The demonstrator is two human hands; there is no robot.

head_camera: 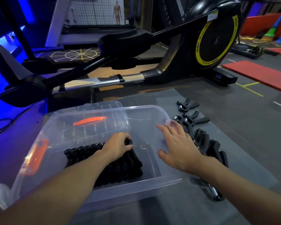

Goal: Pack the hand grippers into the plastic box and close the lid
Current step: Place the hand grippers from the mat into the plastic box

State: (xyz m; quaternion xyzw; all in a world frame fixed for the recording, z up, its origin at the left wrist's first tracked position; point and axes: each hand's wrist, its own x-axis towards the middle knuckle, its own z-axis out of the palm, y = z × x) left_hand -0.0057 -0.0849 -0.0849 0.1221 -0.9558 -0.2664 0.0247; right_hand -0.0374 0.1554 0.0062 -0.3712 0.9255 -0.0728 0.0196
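Several hand grippers lie parallel in plastic box, handles pointing away.

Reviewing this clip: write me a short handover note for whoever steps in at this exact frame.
Left hand: inside the plastic box, fingers closed on a gripper at the end of the packed row.
Right hand: open, empty, above the box's right rim.
Done: one row packed along the box's left side.
Left: loose grippers on the mat right of the box, one near the front corner. Lid off, resting across the box's far-left corner; close it last.
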